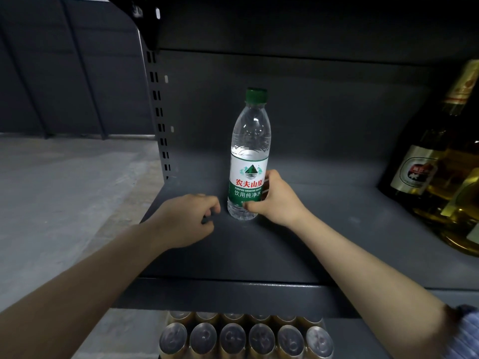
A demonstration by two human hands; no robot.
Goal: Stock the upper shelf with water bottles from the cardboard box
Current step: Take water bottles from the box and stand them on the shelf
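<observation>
Gripping the upright water bottle low on its label, the right hand steadies it while the loosely curled, empty left hand waits just left.

Shop, dark metal shelving, stocked bottles, rows of cans

The glass bottles at the right edge and the cans at the bottom edge are cut off.
</observation>
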